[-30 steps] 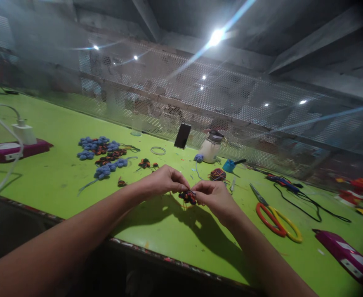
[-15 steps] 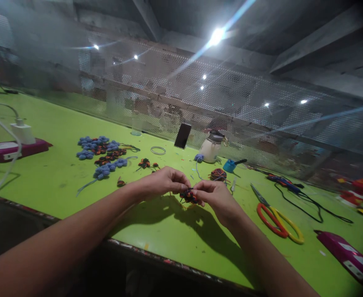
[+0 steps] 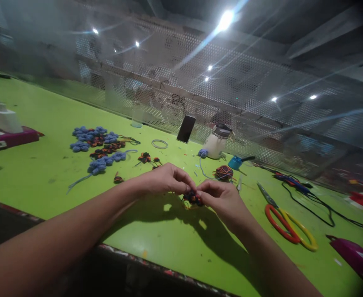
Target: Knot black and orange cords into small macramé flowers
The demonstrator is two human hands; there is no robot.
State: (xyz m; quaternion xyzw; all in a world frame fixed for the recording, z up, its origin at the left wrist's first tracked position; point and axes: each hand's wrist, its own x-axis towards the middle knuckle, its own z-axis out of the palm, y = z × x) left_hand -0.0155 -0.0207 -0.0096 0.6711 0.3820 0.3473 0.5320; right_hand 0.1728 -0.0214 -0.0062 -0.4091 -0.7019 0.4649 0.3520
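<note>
Between my hands, just above the green table, is a small dark crocheted flower in navy and orange-red yarn. My left hand pinches its upper left side between thumb and fingers. My right hand is closed on its right side, fingertips close to those of the left. Parts of the flower are hidden behind the fingers. Beyond my left hand lies a similar orange and dark flower. A ball of multicoloured yarn rests behind my right hand.
Blue yarn flowers lie in a group at left. Scissors with red and yellow handles lie at right. Farther back stand a phone, a jar and a blue container. Purple power strips sit at both sides.
The camera view has shifted slightly, so the things on the table sit a little differently in frame. Both hands still hold the flower, with their fingertips slightly closer together.
</note>
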